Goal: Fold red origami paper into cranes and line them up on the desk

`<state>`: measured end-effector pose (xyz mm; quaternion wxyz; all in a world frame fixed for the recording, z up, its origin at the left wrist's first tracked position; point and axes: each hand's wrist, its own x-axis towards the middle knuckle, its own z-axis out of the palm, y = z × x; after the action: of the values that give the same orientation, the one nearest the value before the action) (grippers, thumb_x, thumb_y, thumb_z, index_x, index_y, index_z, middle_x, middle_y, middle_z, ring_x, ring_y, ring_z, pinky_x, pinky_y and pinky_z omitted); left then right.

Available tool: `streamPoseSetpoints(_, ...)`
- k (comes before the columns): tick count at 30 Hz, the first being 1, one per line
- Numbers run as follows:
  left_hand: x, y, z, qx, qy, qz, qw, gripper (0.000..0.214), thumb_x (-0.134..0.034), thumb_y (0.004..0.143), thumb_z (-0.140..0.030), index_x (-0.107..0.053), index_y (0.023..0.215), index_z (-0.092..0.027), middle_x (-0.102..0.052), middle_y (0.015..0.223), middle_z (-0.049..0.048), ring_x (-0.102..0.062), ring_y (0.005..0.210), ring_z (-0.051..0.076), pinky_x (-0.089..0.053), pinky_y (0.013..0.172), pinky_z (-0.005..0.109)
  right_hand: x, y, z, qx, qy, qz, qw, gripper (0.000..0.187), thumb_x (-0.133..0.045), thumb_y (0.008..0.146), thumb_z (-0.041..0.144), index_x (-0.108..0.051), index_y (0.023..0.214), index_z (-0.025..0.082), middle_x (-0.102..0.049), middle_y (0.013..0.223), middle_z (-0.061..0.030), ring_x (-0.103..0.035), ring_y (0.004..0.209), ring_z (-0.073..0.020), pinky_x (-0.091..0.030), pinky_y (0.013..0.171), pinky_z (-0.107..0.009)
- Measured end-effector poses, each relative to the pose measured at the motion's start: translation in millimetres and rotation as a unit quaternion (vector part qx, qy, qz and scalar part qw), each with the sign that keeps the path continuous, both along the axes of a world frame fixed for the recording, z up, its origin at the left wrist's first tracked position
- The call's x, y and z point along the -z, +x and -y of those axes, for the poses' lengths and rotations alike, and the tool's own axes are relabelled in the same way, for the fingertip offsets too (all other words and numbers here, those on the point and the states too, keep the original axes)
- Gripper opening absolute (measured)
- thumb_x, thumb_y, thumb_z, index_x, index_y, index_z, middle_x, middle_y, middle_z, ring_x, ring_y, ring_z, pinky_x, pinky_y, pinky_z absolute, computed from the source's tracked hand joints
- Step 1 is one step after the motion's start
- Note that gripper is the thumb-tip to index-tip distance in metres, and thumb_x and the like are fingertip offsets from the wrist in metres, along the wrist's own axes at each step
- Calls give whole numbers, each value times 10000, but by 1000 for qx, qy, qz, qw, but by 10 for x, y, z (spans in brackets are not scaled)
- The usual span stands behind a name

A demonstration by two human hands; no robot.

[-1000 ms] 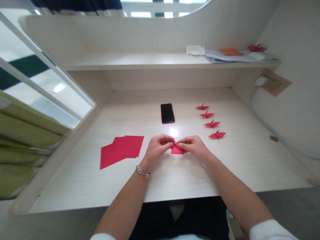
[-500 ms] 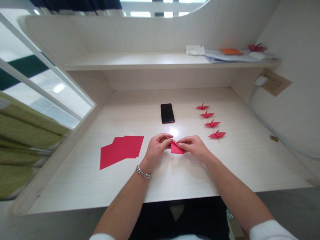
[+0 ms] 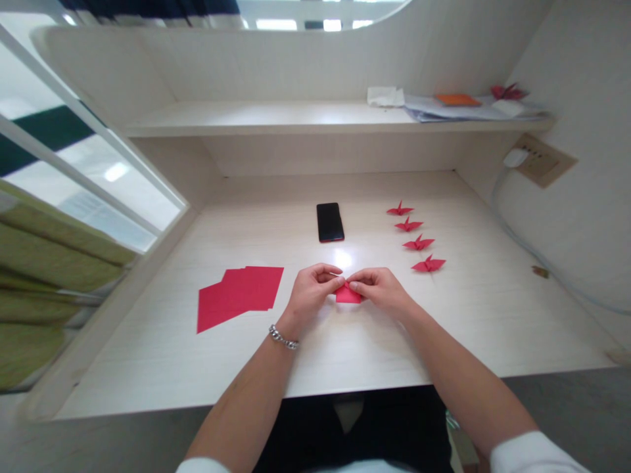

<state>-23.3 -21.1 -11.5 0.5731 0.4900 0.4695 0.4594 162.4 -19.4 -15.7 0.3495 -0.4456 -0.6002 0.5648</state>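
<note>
A small folded piece of red paper [image 3: 348,295] lies on the pale desk [image 3: 345,348] between my two hands. My left hand [image 3: 310,292], with a metal bracelet on its wrist, pinches the paper's left top corner. My right hand [image 3: 382,289] pinches the same top edge from the right, fingertips nearly meeting those of the left. A fanned stack of flat red sheets [image 3: 239,294] rests to the left of my hands. Several finished red paper cranes [image 3: 418,243] stand in a diagonal row to the right and behind.
A black phone [image 3: 330,222] lies face up behind my hands. On the shelf [image 3: 276,118] above are white papers [image 3: 458,110], an orange card [image 3: 456,100] and another red crane [image 3: 507,92]. A wall socket [image 3: 539,159] with a white plug and cable is at right.
My fingertips have drawn closer together over the folded paper, pressing its top down so it lies lower and flatter. Everything else on the desk is unmoved.
</note>
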Motion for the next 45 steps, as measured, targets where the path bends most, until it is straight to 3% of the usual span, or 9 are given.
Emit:
streamPoseSetpoints(7, 1, 4, -1, -1, -9, -6, 1000, 332, -811, 654, -294, -686, 903, -114, -734, 750, 88, -685, 675, 178, -533, 622, 259, 24, -10, 3, 6, -68, -32, 997, 278, -715, 735, 361, -712, 886, 127, -690, 689, -33, -603, 582, -124, -485, 550, -243)
streamPoseSetpoints(25, 3, 21, -1, -10, -7, -4, 1000, 327, -798, 662, -289, -694, 919, -116, -726, 740, 75, -663, 642, 158, -511, 573, 237, 42, -62, 23, 45, -140, -125, 981, 315, -853, 569, 329, -694, 748, 124, -707, 644, -38, -638, 569, -133, -509, 559, -254)
streamPoseSetpoints(36, 41, 41, -24, -27, 19, -29, 999, 297, -727, 730, -328, -679, 939, -121, -683, 647, 42, -605, 537, 127, -463, 489, 210, 52, -91, 22, 63, -152, -122, 979, 327, -866, 531, 310, -694, 736, 122, -711, 647, -44, -646, 573, -144, -522, 567, -267)
streamPoseSetpoints(40, 27, 28, -27, -17, -5, 11, 1000, 379, -706, 759, -401, -652, 1016, -129, -700, 678, 54, -639, 573, 150, -518, 556, 256, 54, -100, 21, 79, -135, -114, 981, 315, -858, 537, 316, -700, 732, 125, -709, 640, -46, -652, 579, -156, -533, 574, -280)
streamPoseSetpoints(45, 6, 15, 2, 17, 2, 7, 1000, 478, -824, 636, -315, -653, 1044, -133, -721, 753, 68, -677, 676, 171, -530, 625, 257, 53, -83, 25, 72, -98, -93, 988, 257, -818, 597, 309, -708, 743, 129, -712, 650, -48, -651, 588, -154, -516, 565, -267)
